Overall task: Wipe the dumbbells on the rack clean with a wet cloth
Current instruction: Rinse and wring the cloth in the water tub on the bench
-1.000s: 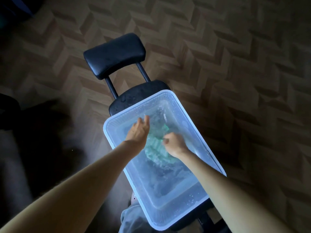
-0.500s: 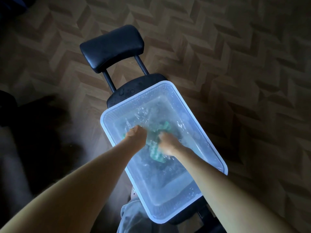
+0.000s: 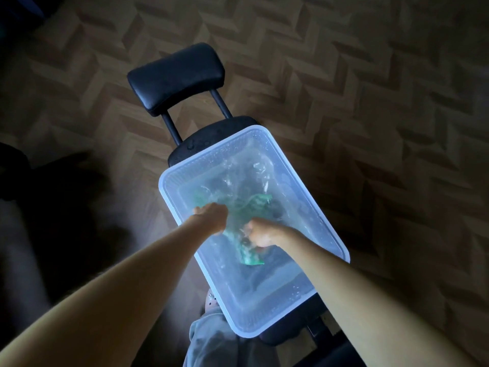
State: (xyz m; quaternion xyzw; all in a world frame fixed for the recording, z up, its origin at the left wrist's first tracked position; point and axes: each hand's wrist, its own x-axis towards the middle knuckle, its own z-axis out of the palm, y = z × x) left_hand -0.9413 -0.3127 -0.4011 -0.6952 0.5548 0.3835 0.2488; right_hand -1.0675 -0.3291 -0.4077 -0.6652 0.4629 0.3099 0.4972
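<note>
Floor: one brown wooden floor (image 3: 370, 75) with a zigzag pattern; its left side is too dark to make out.
Tabletop: one black padded tabletop (image 3: 201, 140), mostly hidden under the tub; one black cushion (image 3: 176, 78) on two thin bars at its far end.
Tub: one clear plastic tub (image 3: 169, 205) of water, sitting on the tabletop.
Hands: two; the left hand (image 3: 211, 217) and the right hand (image 3: 260, 231) are in the water, fingers curled tight on the cloth.
Cloth: one wet green cloth (image 3: 250, 256), in the tub, blurry under the splashing water.
</note>
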